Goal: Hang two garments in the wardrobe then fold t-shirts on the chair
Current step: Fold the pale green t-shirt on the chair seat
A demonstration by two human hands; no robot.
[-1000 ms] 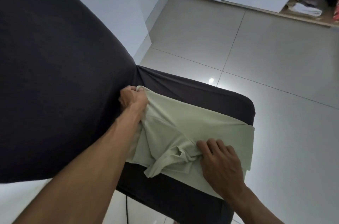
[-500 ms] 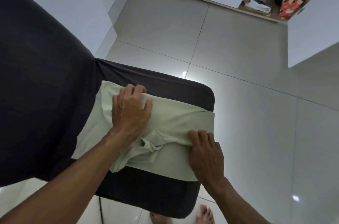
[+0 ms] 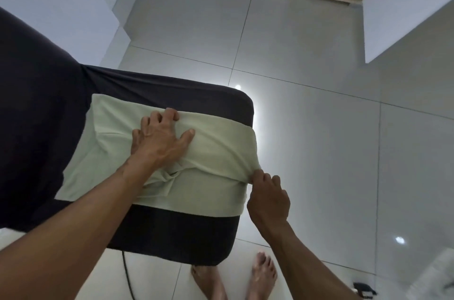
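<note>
The pale green t-shirt [image 3: 211,152] lies across the seat of the dark chair [image 3: 172,233], and it could slide off the edge or get new wrinkles, because part of it hangs over the side just by the right hand [image 3: 267,199] and a tug there may pull it loose. The left hand [image 3: 159,139] lies flat on top of the shirt with its fingers spread wide, pressing it down. The right hand pinches the shirt's folded edge between thumb and fingertips, its other fingers curled in.
</note>
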